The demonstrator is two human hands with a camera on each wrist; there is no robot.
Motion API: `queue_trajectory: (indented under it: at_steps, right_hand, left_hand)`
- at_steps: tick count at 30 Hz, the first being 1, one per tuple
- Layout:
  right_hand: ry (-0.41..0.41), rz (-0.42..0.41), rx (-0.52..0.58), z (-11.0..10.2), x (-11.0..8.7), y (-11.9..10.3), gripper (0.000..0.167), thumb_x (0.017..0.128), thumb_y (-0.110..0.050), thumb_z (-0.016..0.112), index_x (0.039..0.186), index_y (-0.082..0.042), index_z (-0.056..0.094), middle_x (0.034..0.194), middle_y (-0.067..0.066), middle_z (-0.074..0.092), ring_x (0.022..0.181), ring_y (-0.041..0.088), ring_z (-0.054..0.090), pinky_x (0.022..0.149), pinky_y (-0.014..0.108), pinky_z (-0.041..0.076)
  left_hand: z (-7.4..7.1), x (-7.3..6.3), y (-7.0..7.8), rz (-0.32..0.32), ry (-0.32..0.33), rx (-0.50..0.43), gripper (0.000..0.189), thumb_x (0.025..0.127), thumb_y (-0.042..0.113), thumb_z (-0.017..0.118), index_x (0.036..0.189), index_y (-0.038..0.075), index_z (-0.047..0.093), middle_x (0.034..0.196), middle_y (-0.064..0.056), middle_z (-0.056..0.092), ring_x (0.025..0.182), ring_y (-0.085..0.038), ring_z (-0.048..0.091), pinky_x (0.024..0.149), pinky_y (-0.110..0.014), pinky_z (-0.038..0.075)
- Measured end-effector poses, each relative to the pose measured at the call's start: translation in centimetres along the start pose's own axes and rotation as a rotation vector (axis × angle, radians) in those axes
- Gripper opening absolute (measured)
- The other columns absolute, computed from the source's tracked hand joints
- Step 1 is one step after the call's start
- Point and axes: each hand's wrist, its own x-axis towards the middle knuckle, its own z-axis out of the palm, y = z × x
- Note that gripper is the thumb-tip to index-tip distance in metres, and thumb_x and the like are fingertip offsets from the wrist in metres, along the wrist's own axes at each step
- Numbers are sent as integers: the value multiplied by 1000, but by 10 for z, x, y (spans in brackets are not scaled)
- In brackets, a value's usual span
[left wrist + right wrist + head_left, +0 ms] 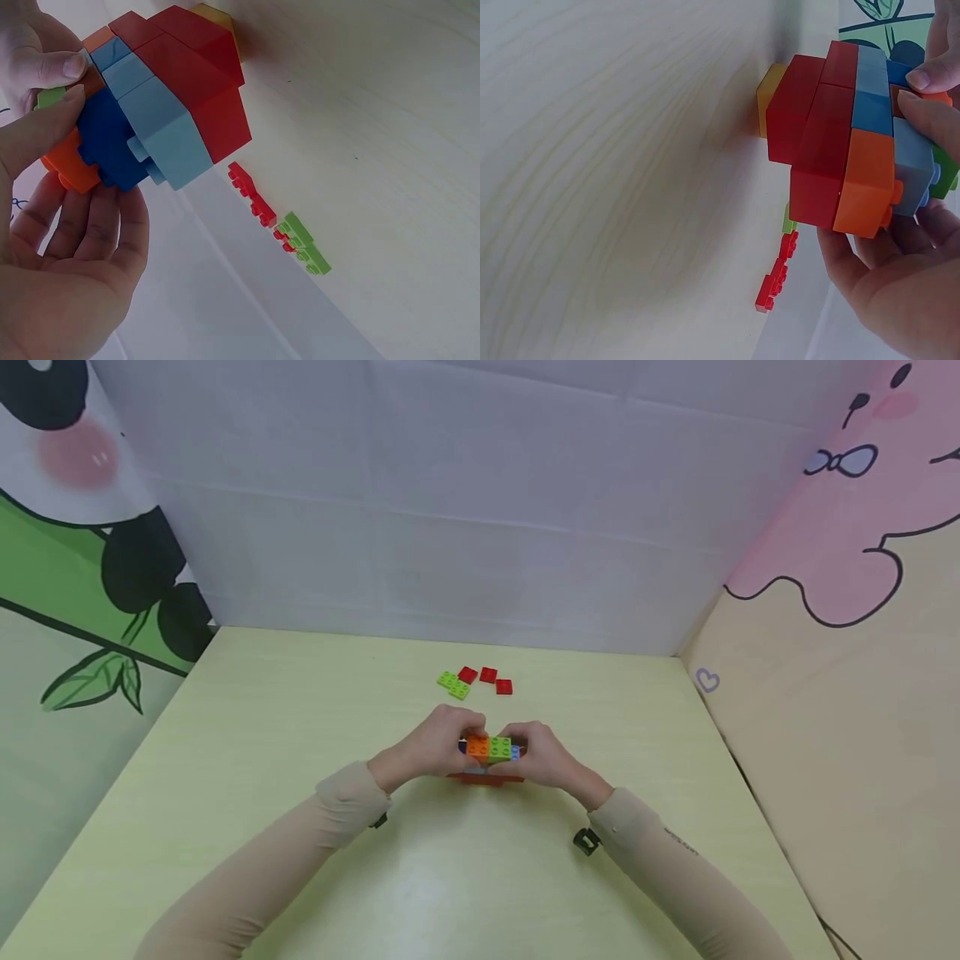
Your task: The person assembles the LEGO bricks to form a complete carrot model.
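A built stack of toy building bricks (169,135) stands on the table between both hands. Yellow shows at its base (769,97), with wider red bricks (821,150) above, then light blue, blue and orange ones. Its top layer has an orange brick (477,749) beside a lime green brick (500,749). My left hand (438,743) grips the upper part from the left, thumb on the near face and fingers curled round the far side. From the right, my right hand (546,758) grips it likewise. The two thumb tips nearly meet on the near face.
Behind the stack lie several loose flat bricks: lime green ones (453,684) at the left and red ones (488,675) to their right. The pale table (300,693) ends at a white back wall (450,568), with printed panels on both sides.
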Motion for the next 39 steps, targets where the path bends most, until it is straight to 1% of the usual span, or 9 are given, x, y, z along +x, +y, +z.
queue_trajectory:
  at_steps: [7,13,18,22,28,31,33,37,39]
  right_hand:
    - [-10,2,-4,3,0,2,34,74,-28,83,101,-14,67,91,-5,63,84,19,56,73,30,49]
    - [-54,21,-25,0,-1,-1,33,76,-30,82,101,-17,65,95,-6,62,87,17,55,76,30,48]
    - [-96,-19,-36,-5,0,-2,35,76,-32,82,102,-17,66,96,-7,63,86,17,57,74,30,50]
    - [-130,-35,-2,-7,3,0,37,75,-36,82,104,-17,67,96,-7,63,83,16,58,71,30,51]
    - [-169,-63,8,-10,7,1,38,75,-35,82,105,-17,67,95,-6,63,84,16,58,72,32,51]
    - [-233,-69,-7,-18,8,1,44,74,-34,83,110,-16,65,100,-7,63,89,17,58,76,32,50]
    - [-311,-64,-1,-28,11,3,49,74,-32,83,116,-15,63,107,-6,63,95,19,59,79,32,50]
    - [-472,-3,62,-57,21,10,56,79,-23,79,128,-8,57,123,4,59,106,27,58,84,37,49]
    - [-491,45,84,-70,29,17,54,83,-18,75,131,-4,54,128,11,56,109,29,57,87,40,48]
  left_hand:
    - [3,-1,-2,-37,-38,-17,28,73,18,82,88,21,59,82,12,59,81,-13,53,69,-23,47]
    - [7,-1,-3,-81,-40,-51,25,74,18,82,89,20,62,85,10,59,84,-14,52,72,-25,46]
    - [8,1,-5,-71,-35,-65,23,74,18,82,88,20,62,84,11,60,85,-16,54,73,-26,46]
    - [7,2,-6,-65,-42,-68,24,74,19,82,88,20,63,83,11,59,83,-15,54,73,-26,46]
    - [3,3,-6,-64,-47,-75,24,74,18,82,86,20,62,83,10,60,82,-13,53,72,-25,46]
    - [2,3,-6,-65,-46,-85,24,73,16,83,86,19,62,84,10,60,84,-16,55,73,-26,46]
    - [3,3,-6,-69,-45,-96,24,73,15,83,87,19,63,85,9,60,86,-19,55,74,-27,46]
    - [4,1,-5,-97,-44,-111,25,73,15,83,89,18,64,87,8,60,88,-20,55,75,-28,46]
    - [5,1,-5,-109,-43,-109,25,73,16,83,91,18,65,88,9,60,88,-17,54,76,-28,45]
